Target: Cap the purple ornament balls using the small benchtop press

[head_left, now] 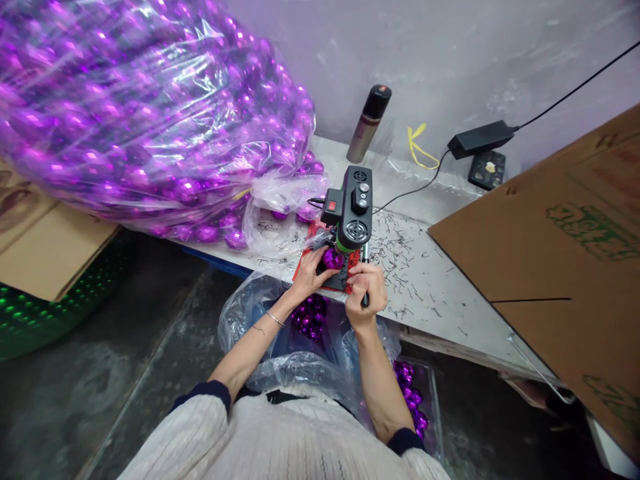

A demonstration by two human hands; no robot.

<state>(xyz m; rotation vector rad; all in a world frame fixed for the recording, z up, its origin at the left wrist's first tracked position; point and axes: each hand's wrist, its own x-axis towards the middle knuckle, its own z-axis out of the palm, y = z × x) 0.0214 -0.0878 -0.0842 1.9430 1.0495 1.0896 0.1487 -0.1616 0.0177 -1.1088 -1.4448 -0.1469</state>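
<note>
Under the head of a small black machine point(356, 207) sits a shiny purple ball point(333, 259). My left hand point(311, 272) holds this ball between thumb and fingers. My right hand point(367, 290) is wrapped round the black-gripped lever point(365, 299) at the machine's right side. A red mat point(354, 259) lies beneath the machine at the table's front edge. Just below my hands, an open clear plastic bag point(295, 367) holds several purple balls point(310, 317).
A huge clear bag of purple balls point(165, 120) fills the upper left. Behind the machine stands a spray can point(370, 123). Small dark bits litter the white table point(450, 320). A power adapter point(481, 138) and a large cardboard box point(560, 253) are at right.
</note>
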